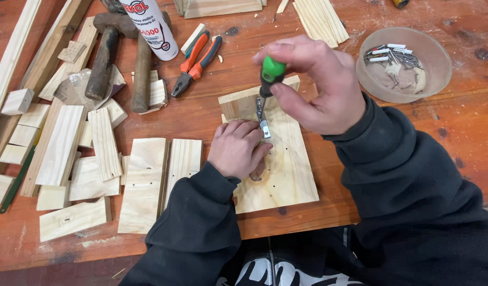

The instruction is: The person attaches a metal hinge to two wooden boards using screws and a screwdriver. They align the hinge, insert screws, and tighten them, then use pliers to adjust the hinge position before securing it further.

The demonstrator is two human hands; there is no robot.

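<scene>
Right hand point(318, 87) clamps green-handled screwdriver point(269, 79) upright, tip down at small metal bracket point(264, 127); left hand point(237, 148) pinches bracket flat on pine board point(286, 169), frame centre, directly below the grip.

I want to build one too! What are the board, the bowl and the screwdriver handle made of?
The board looks like pale unpainted wood, with grain lines and knots. The bowl seems to be cloudy see-through plastic; the table shows through it. The screwdriver handle is smooth bright green, probably plastic or rubber.
</scene>
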